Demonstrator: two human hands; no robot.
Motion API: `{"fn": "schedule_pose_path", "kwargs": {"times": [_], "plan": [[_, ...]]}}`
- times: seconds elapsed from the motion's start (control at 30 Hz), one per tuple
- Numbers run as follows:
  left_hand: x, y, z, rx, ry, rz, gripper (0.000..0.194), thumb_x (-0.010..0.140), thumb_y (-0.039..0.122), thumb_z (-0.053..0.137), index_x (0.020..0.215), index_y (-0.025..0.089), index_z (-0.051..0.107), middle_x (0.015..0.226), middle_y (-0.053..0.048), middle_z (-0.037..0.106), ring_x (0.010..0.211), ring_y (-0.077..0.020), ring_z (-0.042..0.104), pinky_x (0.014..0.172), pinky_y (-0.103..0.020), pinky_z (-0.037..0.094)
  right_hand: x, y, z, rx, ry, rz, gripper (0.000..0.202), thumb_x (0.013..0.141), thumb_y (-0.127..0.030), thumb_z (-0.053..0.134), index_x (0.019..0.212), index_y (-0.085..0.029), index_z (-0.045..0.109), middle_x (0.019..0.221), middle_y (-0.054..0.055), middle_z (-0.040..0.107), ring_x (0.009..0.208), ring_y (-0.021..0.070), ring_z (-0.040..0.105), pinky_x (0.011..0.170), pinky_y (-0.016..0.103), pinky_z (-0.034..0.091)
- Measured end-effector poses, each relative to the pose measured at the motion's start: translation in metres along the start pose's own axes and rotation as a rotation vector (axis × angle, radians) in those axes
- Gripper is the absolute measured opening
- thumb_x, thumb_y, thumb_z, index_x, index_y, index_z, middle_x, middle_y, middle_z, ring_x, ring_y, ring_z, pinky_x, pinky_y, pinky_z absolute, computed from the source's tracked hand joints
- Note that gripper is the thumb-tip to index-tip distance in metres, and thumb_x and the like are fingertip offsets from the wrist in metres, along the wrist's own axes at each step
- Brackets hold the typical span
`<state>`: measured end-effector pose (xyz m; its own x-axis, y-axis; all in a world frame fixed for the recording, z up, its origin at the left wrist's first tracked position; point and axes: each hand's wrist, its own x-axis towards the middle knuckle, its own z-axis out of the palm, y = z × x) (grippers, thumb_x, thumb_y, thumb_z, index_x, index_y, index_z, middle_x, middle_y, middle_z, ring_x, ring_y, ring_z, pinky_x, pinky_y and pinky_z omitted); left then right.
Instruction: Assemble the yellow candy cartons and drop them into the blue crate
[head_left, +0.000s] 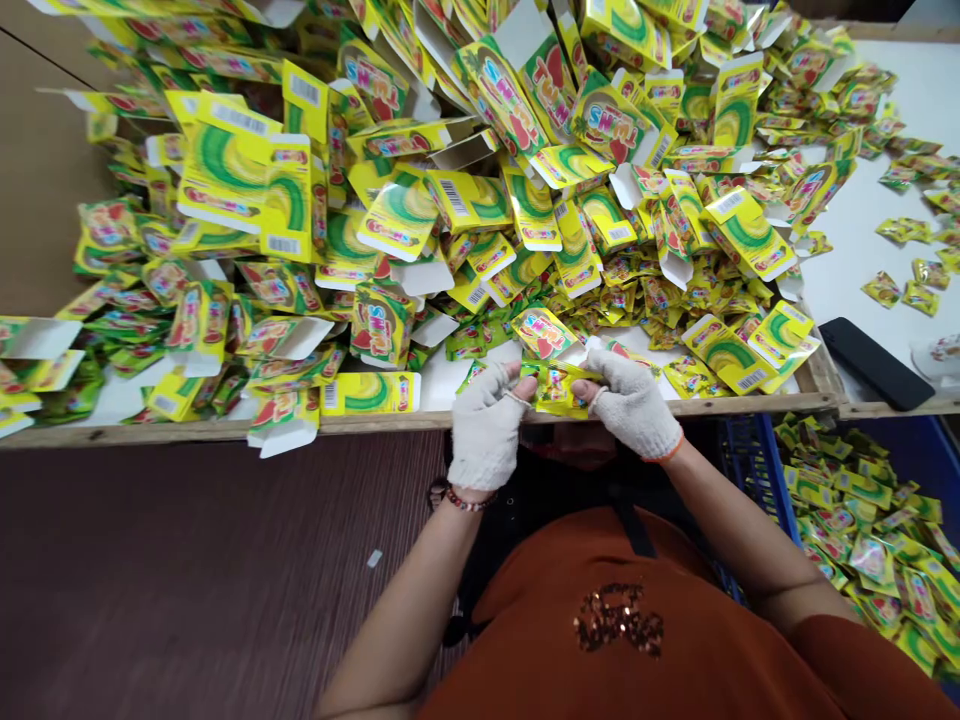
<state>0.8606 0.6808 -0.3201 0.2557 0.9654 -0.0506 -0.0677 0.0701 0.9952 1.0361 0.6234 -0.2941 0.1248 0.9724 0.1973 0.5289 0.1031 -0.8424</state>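
My left hand, in a white fingerless glove, is closed with thumb and fingertips on the left end of some small yellow candy sachets at the table's front edge. On the other end of the sachets, my right hand, gloved the same way, pinches with its thumb and fingers. How many sachets lie between the hands I cannot tell. Just beyond them sits a candy box with fruit print. A flat yellow-green box lies along the edge left of my hands.
A high heap of open printed boxes and loose sachets covers the table. Its wooden rim runs in front of me. On the right are a black phone, scattered sachets and, lower, a blue crate of filled boxes.
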Motion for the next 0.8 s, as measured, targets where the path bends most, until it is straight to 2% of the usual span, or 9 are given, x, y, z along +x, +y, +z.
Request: {"fn": "schedule_pose_path", "kwargs": {"times": [0.17,0.27,0.33,0.43,0.53,0.6,0.67,0.73,0.8], "plan": [[-0.014,-0.001,0.018,-0.138,-0.077,-0.124,0.049,0.069,0.048,0.082,0.100,0.015,0.066,0.094,-0.006,0.074,0.080,-0.0169,0.068,0.077,-0.031,0.059,-0.005,0.004,0.005,-0.087,0.030,0.021,0.011,0.085,-0.029,0.061,0.080,-0.019,0.058,0.072,-0.001,0.058,0.067,0.0136,0.051,0.062,0.025,0.042],[-0.018,0.001,0.022,-0.063,-0.119,-0.082,0.043,0.074,0.046,0.079,0.101,0.015,0.066,0.096,-0.007,0.073,0.082,-0.0175,0.067,0.077,-0.032,0.058,-0.008,0.005,0.005,0.030,0.115,0.068,0.022,0.082,-0.033,0.065,0.096,-0.018,0.057,0.081,0.001,0.060,0.071,0.0147,0.055,0.064,0.026,0.046],[-0.017,0.003,0.022,0.099,-0.138,0.048,0.034,0.082,0.043,0.072,0.100,0.015,0.068,0.098,-0.007,0.072,0.088,-0.0192,0.066,0.081,-0.035,0.057,-0.010,0.004,0.003,0.100,0.070,0.081,0.028,0.083,-0.036,0.065,0.103,-0.017,0.057,0.089,0.003,0.064,0.078,0.0164,0.058,0.069,0.028,0.050],[-0.002,0.013,0.016,0.423,-0.174,0.383,0.024,0.090,0.038,0.060,0.097,0.017,0.071,0.099,-0.008,0.068,0.098,-0.0218,0.063,0.092,-0.039,0.053,-0.011,0.006,-0.006,0.115,-0.021,0.110,0.019,0.087,-0.036,0.061,0.091,-0.018,0.061,0.083,0.002,0.065,0.077,0.0166,0.060,0.070,0.028,0.051],[0.030,0.026,0.005,0.733,-0.315,0.654,0.032,0.089,0.028,0.057,0.118,0.019,0.068,0.119,-0.011,0.065,0.118,-0.0256,0.057,0.106,-0.044,0.045,-0.012,0.011,-0.022,0.104,0.087,0.127,0.022,0.089,-0.041,0.062,0.090,-0.019,0.064,0.085,0.001,0.067,0.081,0.0175,0.063,0.074,0.028,0.052],[0.056,0.032,0.000,0.958,-0.485,0.730,0.052,0.082,0.022,0.060,0.134,0.020,0.058,0.139,-0.013,0.056,0.136,-0.0323,0.044,0.115,-0.055,0.032,-0.012,0.015,-0.031,0.081,0.173,0.109,0.025,0.089,-0.045,0.062,0.093,-0.020,0.064,0.090,0.002,0.069,0.085,0.0189,0.065,0.078,0.029,0.052],[0.076,0.034,-0.001,1.143,-0.598,0.744,0.064,0.077,0.018,0.060,0.141,0.022,0.052,0.143,-0.013,0.054,0.142,-0.0380,0.036,0.115,-0.066,0.021,-0.012,0.017,-0.036,0.039,0.239,0.092,0.028,0.088,-0.048,0.063,0.091,-0.020,0.065,0.089,0.002,0.070,0.085,0.0198,0.065,0.079,0.030,0.053],[0.087,0.034,0.001,1.261,-0.634,0.762,0.067,0.075,0.013,0.058,0.141,0.021,0.051,0.137,-0.014,0.058,0.138,-0.0389,0.040,0.113,-0.070,0.020,-0.010,0.017,-0.034,0.018,0.289,0.084,0.031,0.088,-0.050,0.063,0.089,-0.019,0.064,0.087,0.002,0.070,0.084,0.0200,0.065,0.078,0.031,0.053],[0.088,0.036,0.004,1.317,-0.602,0.801,0.061,0.074,0.013,0.058,0.135,0.018,0.056,0.129,-0.015,0.061,0.129,-0.0373,0.048,0.112,-0.066,0.025,-0.007,0.015,-0.028,0.042,0.332,0.076,0.033,0.088,-0.052,0.062,0.091,-0.019,0.064,0.088,0.003,0.070,0.084,0.0199,0.066,0.079,0.032,0.053]]}}
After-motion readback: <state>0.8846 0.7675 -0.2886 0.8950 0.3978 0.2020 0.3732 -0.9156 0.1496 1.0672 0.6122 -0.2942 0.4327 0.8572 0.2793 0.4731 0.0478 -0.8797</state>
